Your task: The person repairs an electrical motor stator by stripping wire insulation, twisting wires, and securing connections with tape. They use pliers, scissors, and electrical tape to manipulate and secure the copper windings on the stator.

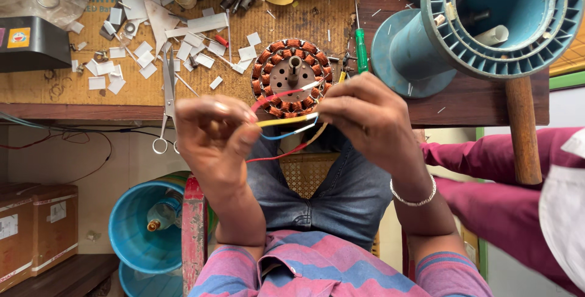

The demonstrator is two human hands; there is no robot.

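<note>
Left hand [213,135] and right hand [365,117] pinch coloured wire leads [286,121] just before the wound stator [292,76]; overpulling may snap leads.

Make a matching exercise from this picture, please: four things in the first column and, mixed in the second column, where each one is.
Things:
1. motor stator with copper windings
2. long scissors
3. large blue spool
4. coloured wires

Places:
A. lying at the bench edge, handles hanging over it
B. stretched between the left hand and the right hand
C. on its side at the right end of the bench
D. flat on the bench, just beyond the two hands

Pairs: 1-D, 2-A, 3-C, 4-B
</note>
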